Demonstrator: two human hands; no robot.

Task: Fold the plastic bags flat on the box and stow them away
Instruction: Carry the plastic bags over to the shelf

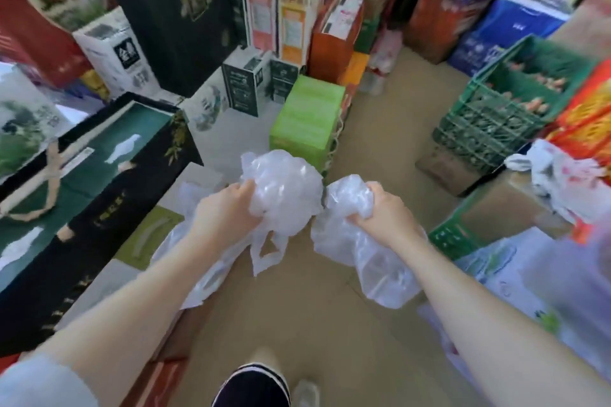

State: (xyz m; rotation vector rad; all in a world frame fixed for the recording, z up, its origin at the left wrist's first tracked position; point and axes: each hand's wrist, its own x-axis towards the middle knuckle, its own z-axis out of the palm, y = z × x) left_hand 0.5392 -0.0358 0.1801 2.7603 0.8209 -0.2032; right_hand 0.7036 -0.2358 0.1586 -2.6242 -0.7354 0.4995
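Plastic bags (284, 195) bunched in both hands

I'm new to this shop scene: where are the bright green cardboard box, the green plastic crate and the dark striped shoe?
bright green cardboard box (307, 116), head view, top face.
green plastic crate (489, 129), head view, front wall.
dark striped shoe (253, 388), head view, toe.

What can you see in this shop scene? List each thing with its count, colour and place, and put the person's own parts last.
plastic bags: two bunches, clear white, held above the floor, centre
green box: one, light green, on the floor beyond the bags
green crate: one, dark green, right
dark gift bag: one, black and green, left
cartons: several, mixed colours, stacked at the back
shoe: one, dark, bottom centre
left hand: one, grip on the left bunch
right hand: one, grip on the right bunch
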